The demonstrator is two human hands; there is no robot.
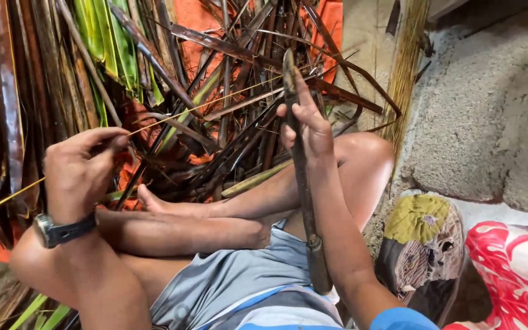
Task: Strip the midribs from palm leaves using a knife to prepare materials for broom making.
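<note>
Left hand (80, 165) pinches thin leaf midrib (203, 105) taut, right hand (307, 125) grips long knife (304, 183) beside it; keep blade shallow.

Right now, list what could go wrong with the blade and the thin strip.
1. The long dark metal blade points away, but the right hand grips it partway up; a slip could cut the fingers.
2. The thin yellow leaf midrib, pinched taut by the left hand, may snap.
3. The bare legs lie close under the blade.
</note>
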